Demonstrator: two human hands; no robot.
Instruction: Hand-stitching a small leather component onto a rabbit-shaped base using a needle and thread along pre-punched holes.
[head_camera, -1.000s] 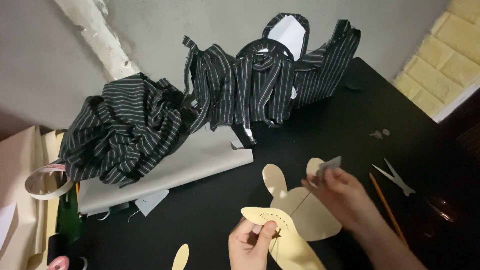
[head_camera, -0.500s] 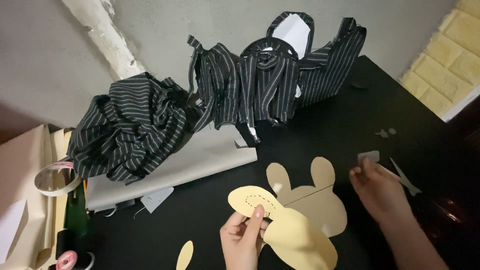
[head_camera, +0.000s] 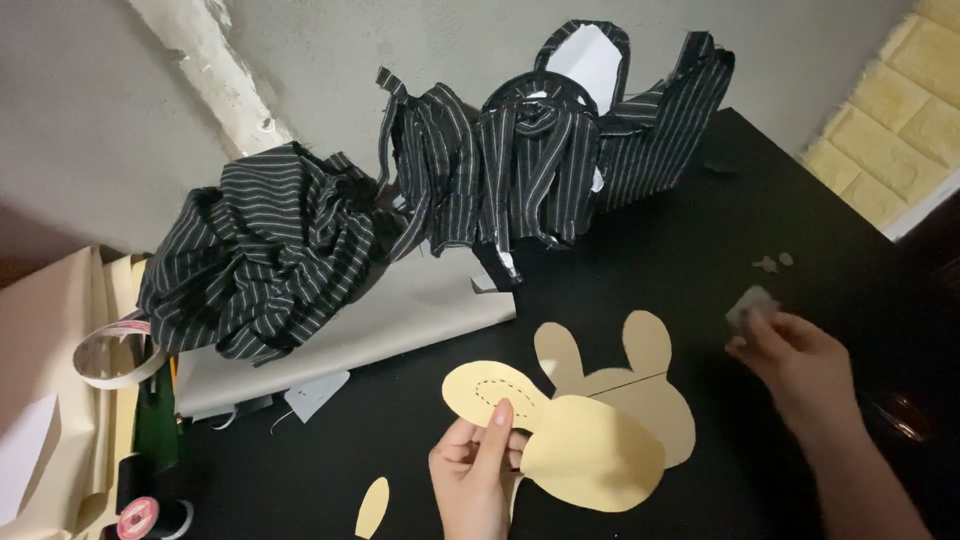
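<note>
While the tan paper pattern (head_camera: 560, 430) stays pinched in the left hand (head_camera: 478, 478), the right hand (head_camera: 800, 365) has been drawn away.
At right of frame, a small grey scrap (head_camera: 752, 305) is gripped in its fingertips, above the black table (head_camera: 700, 220).

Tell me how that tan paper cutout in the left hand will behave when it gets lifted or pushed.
The tan paper cutout probably stays fairly stiff: it juts out flat beyond the left hand without drooping. It looks thin and light, so a push would likely slide it across the black table. Its narrow ear-shaped lobe could bend or crease if pinched hard.
</note>
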